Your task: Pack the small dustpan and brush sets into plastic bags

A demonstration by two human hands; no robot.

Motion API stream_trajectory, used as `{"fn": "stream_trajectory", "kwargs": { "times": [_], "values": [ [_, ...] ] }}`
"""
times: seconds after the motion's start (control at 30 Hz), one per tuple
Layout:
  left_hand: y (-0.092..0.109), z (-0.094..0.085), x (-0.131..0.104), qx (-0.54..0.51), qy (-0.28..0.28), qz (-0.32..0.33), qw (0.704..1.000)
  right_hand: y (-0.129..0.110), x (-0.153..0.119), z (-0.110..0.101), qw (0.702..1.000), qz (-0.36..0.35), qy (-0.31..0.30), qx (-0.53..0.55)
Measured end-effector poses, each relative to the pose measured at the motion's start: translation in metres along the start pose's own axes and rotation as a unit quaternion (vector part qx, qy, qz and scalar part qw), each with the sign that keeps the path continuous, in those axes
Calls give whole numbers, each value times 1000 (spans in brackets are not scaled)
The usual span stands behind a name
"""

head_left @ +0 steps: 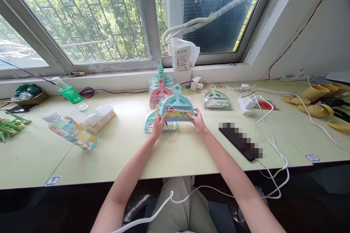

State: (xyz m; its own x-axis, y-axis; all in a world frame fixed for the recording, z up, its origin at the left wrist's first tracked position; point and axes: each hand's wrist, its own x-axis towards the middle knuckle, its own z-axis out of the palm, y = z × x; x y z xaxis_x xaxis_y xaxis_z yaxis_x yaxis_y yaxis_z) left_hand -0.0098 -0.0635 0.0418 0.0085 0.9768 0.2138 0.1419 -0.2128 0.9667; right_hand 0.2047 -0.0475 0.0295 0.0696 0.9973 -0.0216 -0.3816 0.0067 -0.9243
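My left hand (158, 123) and right hand (198, 121) grip the mint-green, rounded plastic dustpan set (177, 102) by its sides above the pale-yellow worktop (175, 156), probably light, stiff and slick, best held at those edges.

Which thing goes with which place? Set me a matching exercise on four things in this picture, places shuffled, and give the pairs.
Things
1. Left hand
2. White pack
3. Black phone
4. Green-labelled bottle

Places
A. Lying on the table, beside the right forearm
B. On the windowsill
C. On the table, left of the left hand
D. At one side of the raised turquoise dustpan, gripping it

Pairs: 1-D, 2-B, 3-A, 4-C
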Motion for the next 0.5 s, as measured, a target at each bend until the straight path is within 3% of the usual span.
{"fn": "stream_trajectory", "kwargs": {
  "times": [0.1,0.3,0.4,0.5],
  "values": [
    [-8,-4,5,26,25,5,999,1,-3,4,999,-21,-14,-20],
    [-12,-9,7,128,21,-17,991,2,3,-1,996,-44,27,-68],
    [-6,-13,7,135,-41,-2,990,-13,11,-20,994,-67,53,-73],
    [1,-20,9,117,-110,27,987,-43,17,-62,988,-73,97,-91]
  ]
}}
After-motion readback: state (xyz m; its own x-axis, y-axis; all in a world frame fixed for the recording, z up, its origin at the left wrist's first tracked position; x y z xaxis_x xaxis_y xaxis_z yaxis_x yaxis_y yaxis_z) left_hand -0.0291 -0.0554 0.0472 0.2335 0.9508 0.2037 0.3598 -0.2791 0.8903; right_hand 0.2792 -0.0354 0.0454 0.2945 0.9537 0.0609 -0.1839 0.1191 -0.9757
